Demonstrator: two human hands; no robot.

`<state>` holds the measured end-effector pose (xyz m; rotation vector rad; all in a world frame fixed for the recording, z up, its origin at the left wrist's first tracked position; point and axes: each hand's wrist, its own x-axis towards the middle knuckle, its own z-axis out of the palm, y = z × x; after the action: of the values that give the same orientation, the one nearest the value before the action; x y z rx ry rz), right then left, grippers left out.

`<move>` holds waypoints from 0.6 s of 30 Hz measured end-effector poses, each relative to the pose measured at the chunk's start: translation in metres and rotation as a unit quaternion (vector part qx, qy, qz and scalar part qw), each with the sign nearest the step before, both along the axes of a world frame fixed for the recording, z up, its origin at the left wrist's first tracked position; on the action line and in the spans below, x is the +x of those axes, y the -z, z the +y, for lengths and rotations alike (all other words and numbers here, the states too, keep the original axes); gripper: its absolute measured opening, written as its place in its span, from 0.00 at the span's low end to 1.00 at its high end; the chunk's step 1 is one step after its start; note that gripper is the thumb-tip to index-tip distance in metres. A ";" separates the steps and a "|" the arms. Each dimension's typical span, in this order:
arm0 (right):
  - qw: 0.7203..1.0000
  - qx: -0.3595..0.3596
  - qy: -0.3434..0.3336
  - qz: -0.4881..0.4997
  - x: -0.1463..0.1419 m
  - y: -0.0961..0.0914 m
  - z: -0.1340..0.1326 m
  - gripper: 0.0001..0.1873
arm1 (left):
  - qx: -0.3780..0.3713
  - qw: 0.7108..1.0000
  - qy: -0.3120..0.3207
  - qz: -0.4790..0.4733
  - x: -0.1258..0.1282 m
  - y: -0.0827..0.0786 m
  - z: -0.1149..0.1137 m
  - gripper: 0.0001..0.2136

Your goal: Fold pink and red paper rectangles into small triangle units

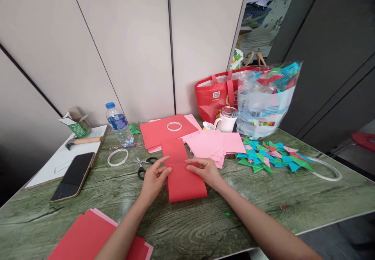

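A strip of red paper is bent over on itself in front of me, its near end a rounded, uncreased loop. My left hand pinches its left edge between thumb and fingers. On the opposite edge, my right hand grips the paper the same way, thumb on top. More red paper shows just beyond the fold; whether it is the same sheet I cannot tell. Black-handled scissors lie close to my left hand. Beyond my right hand are pink paper pieces, spread in an overlapping pile.
Left are a phone, hammer, tape roll and water bottle. Red sheets lie near the front edge. Behind stand a white mug, red bag and plastic bag; folded paper pieces lie right.
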<state>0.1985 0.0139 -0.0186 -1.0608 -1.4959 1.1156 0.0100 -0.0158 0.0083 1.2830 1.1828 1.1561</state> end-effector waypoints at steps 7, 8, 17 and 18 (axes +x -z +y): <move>0.968 0.245 0.005 -0.049 -0.002 -0.003 -0.008 0.09 | 0.018 0.999 0.001 0.040 0.002 0.000 -0.003 0.21; 0.963 0.265 0.010 -0.054 -0.002 -0.004 -0.010 0.10 | 0.018 0.999 -0.007 0.040 0.002 -0.001 -0.004 0.18; 0.970 0.240 0.007 -0.027 -0.001 -0.010 -0.011 0.08 | 0.067 0.995 -0.041 0.064 0.003 -0.004 -0.008 0.10; 0.974 0.227 0.007 -0.018 -0.001 -0.010 -0.011 0.07 | 0.083 0.992 -0.049 0.082 0.003 -0.003 -0.008 0.10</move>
<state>0.1975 0.0029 -0.0088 -0.7716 -1.6662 0.6967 0.0128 -0.0236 0.0112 1.4833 1.3039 1.2604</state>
